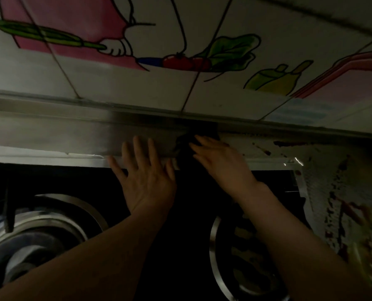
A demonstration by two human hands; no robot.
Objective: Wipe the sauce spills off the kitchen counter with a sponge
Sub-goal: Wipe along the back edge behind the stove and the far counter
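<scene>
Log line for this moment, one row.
left hand flat on steel ledge | right hand presses dark sponge at ledge | sauce spills right of stove, unwiped

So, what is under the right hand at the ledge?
A dark sponge shows past the fingers of the right hand; the part under the palm, and whatever lies beneath it, is covered.

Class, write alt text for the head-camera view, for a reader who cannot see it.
In a dim kitchen, a right hand presses a dark sponge on the steel ledge behind a gas stove, the left hand flat beside it. Red sauce spills streak the counter.
</scene>
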